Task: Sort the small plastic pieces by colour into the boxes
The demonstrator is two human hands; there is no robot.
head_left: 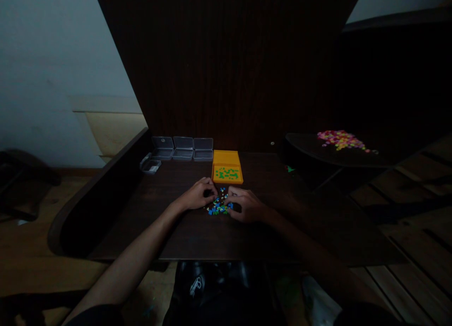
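Note:
A small heap of tiny plastic pieces (216,209), mostly blue and green with some white and yellow, lies on the dark wooden table. My left hand (201,194) is at the heap's left edge, its fingers curled in and the fingertips down among the pieces. From the other side my right hand (246,206) bends its thumb and fingers together over the heap. Whatever is between the fingertips of either hand is too small and dark to make out. Just beyond the hands, a yellow box (241,181) with its lid raised holds scattered green pieces (228,174).
Three clear plastic boxes with raised lids, one a middle box (183,154), stand along the back panel. A smaller clear case (151,167) sits left of them. Pink and yellow pieces (342,140) are spread on a raised shelf (307,145) at right. A raised board (102,189) borders the left side.

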